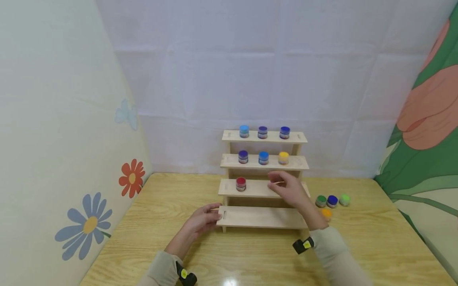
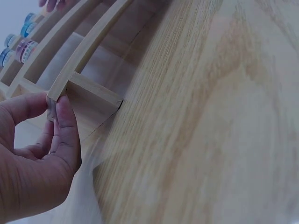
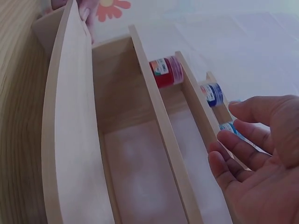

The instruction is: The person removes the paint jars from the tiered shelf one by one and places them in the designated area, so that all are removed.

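Observation:
A stepped wooden display rack [image 1: 261, 217] stands on the table, with small paint jars on its upper boards. My left hand [image 1: 203, 219] pinches the left end of the lowest board between thumb and fingers, as the left wrist view also shows. Over the right part of the second board from the bottom hovers my right hand [image 1: 291, 190]. In the right wrist view its fingers [image 3: 250, 151] are loosely bent, apart from the thumb, and hold nothing. A red paint jar [image 1: 241, 184] sits on the left of that same board.
Three jars, including a yellow one [image 1: 283, 158], line the board above; three blue and purple jars, one light blue [image 1: 244, 131], line the top. Right of the rack, several jars stand on the table [image 1: 358, 246], among them a dark green jar [image 1: 321, 201] and an orange jar [image 1: 326, 215].

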Tool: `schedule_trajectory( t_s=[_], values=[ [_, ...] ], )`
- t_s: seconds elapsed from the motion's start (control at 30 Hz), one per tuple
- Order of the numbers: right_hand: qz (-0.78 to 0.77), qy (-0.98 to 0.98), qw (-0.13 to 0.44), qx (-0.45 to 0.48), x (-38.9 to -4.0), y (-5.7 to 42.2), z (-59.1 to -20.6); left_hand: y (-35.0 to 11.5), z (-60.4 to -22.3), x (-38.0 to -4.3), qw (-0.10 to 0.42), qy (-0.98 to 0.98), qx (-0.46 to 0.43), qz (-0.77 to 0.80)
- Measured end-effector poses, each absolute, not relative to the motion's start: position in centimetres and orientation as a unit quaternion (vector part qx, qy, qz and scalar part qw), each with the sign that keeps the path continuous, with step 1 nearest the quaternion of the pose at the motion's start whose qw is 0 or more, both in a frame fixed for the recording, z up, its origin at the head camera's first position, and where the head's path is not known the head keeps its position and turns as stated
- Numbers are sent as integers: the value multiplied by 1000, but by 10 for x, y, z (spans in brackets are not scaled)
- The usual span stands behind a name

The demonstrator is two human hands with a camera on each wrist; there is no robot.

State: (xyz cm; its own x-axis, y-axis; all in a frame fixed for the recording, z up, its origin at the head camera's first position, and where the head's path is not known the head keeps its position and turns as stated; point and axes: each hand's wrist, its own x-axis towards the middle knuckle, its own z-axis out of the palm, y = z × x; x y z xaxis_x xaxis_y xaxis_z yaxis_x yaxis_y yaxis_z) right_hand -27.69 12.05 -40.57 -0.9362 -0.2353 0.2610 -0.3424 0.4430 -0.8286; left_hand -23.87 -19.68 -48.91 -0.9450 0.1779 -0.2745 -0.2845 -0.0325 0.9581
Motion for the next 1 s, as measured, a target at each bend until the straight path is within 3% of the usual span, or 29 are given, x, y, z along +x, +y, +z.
schedule_trajectory(
  t_s=[1.0],
  values=[
    [539, -822, 32, 179, -287, 50, -415, -198, -492, -241, 167, 667, -29, 725]
  ],
)
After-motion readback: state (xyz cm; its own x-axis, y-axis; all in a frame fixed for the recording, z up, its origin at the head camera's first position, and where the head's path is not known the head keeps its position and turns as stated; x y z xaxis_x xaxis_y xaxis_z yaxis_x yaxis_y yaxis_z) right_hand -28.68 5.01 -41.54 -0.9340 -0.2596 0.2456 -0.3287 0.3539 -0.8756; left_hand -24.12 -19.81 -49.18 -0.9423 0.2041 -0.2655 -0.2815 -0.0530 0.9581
